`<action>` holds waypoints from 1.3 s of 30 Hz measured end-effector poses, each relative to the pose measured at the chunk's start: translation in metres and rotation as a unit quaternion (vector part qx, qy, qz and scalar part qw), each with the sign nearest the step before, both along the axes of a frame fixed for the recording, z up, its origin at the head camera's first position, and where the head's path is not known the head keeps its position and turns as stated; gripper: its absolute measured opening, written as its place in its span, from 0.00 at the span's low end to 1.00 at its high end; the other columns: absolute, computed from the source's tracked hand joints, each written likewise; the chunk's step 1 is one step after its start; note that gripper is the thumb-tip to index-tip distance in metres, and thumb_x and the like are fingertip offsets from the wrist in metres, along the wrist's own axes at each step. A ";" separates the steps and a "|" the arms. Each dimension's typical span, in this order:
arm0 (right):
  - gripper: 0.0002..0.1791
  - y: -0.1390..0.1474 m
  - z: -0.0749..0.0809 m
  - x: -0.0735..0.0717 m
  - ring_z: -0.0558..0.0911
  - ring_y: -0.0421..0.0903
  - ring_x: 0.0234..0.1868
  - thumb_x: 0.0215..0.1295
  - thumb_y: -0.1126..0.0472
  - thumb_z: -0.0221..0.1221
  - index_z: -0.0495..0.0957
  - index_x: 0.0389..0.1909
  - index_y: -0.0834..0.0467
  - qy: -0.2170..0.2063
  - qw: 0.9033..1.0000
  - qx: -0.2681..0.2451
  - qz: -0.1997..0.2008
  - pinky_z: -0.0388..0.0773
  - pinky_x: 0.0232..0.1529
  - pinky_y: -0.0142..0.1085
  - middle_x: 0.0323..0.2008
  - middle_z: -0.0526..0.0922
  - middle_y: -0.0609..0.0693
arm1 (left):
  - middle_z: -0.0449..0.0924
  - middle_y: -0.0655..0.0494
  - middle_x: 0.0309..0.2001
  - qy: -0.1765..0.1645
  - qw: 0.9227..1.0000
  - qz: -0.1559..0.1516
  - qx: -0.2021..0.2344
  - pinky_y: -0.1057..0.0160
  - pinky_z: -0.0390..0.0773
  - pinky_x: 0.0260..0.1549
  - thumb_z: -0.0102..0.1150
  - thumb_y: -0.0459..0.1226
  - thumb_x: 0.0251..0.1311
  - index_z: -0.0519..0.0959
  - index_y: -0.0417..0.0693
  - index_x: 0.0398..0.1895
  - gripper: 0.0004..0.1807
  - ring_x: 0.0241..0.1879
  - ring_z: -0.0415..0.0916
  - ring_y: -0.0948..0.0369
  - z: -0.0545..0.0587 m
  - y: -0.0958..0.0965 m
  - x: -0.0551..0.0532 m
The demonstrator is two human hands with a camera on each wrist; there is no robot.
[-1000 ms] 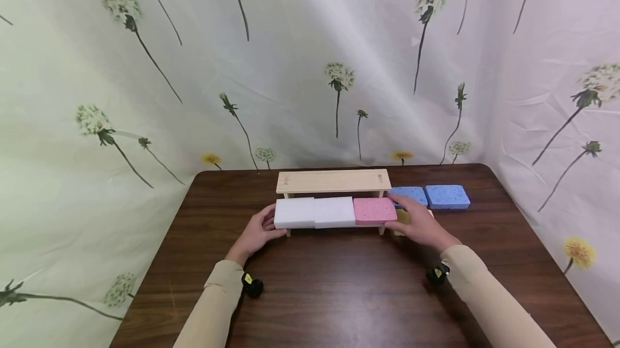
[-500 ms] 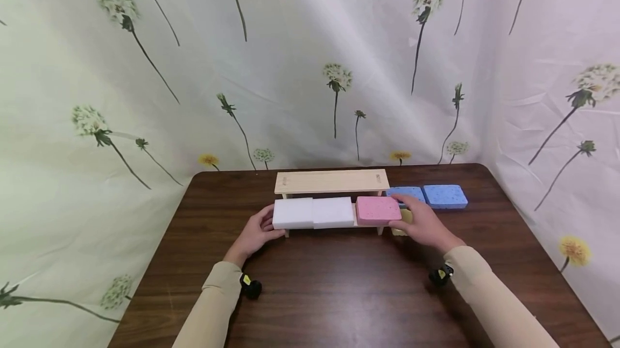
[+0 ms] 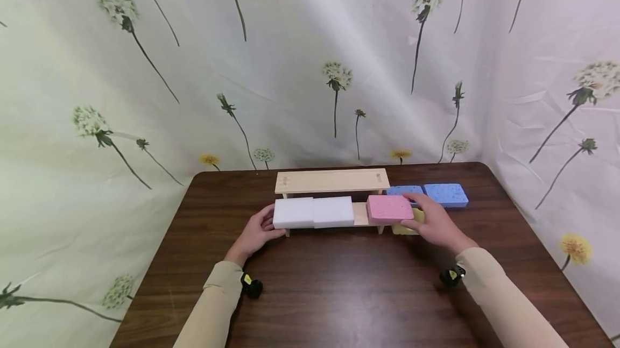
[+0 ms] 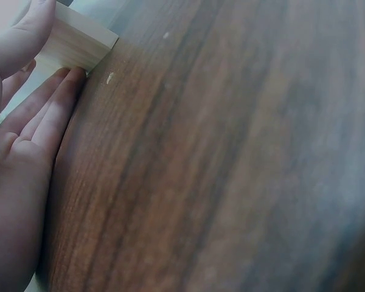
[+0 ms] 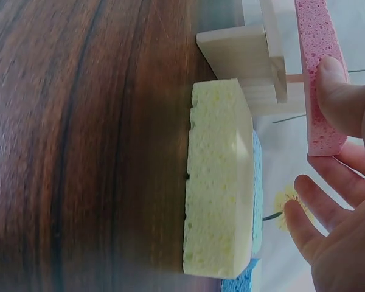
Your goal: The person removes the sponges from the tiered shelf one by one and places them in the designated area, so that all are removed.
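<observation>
A pink sponge is pinched by my right hand at its right end. It stands off the lower wooden shelf, overhanging that end, with a gap between them in the right wrist view. Two white sponges lie side by side on the shelf's left part. My left hand rests against the shelf's left end. In the left wrist view, its straight fingers touch the wooden leg, with the thumb on the front side. A yellow sponge lies on the table below my right hand.
A higher wooden shelf stands behind the lower one. Two blue sponges lie on the dark wooden table at the back right. A flower-print cloth hangs along the table's back and sides.
My right hand has drawn the pink sponge to the right, away from the white sponges. Bare shelf wood now shows between them. My left hand has stayed in place.
</observation>
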State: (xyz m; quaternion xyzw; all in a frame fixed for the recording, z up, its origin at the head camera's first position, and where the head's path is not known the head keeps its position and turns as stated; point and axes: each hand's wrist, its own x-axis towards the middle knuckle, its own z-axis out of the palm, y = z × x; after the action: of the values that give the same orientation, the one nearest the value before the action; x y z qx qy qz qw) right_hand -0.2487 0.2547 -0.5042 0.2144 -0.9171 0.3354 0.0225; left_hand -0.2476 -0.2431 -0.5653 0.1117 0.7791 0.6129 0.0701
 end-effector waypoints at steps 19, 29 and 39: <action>0.38 0.029 -0.003 0.008 0.72 0.67 0.69 0.66 0.60 0.73 0.68 0.73 0.66 -0.008 0.999 0.020 -0.029 0.69 0.68 0.68 0.69 0.74 0.67 | 0.68 0.34 0.74 0.000 1.000 0.002 -0.004 0.64 0.78 0.63 0.74 0.28 0.61 0.61 0.39 0.80 0.46 0.72 0.69 0.42 0.000 -0.001 0.001; 0.39 0.042 -0.003 0.013 0.69 0.68 0.72 0.66 0.60 0.73 0.67 0.73 0.65 -0.018 0.999 0.032 -0.037 0.67 0.70 0.68 0.71 0.72 0.67 | 0.68 0.34 0.74 0.002 1.000 0.000 -0.003 0.65 0.79 0.62 0.75 0.28 0.60 0.61 0.38 0.80 0.46 0.72 0.70 0.42 -0.001 -0.001 0.001; 0.40 0.054 0.003 0.020 0.70 0.69 0.70 0.64 0.62 0.73 0.67 0.73 0.67 -0.013 0.998 0.036 -0.046 0.69 0.68 0.69 0.70 0.72 0.69 | 0.69 0.35 0.73 -0.003 1.000 0.001 0.002 0.63 0.79 0.63 0.76 0.29 0.60 0.63 0.40 0.79 0.45 0.72 0.69 0.42 0.000 -0.001 0.000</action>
State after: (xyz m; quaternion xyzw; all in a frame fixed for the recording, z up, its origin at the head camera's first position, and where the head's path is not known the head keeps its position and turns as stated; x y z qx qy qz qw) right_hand -0.2287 0.3083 -0.5008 0.1687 -0.9377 0.3032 0.0181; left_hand -0.2477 -0.2440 -0.5657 0.1092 0.7779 0.6146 0.0721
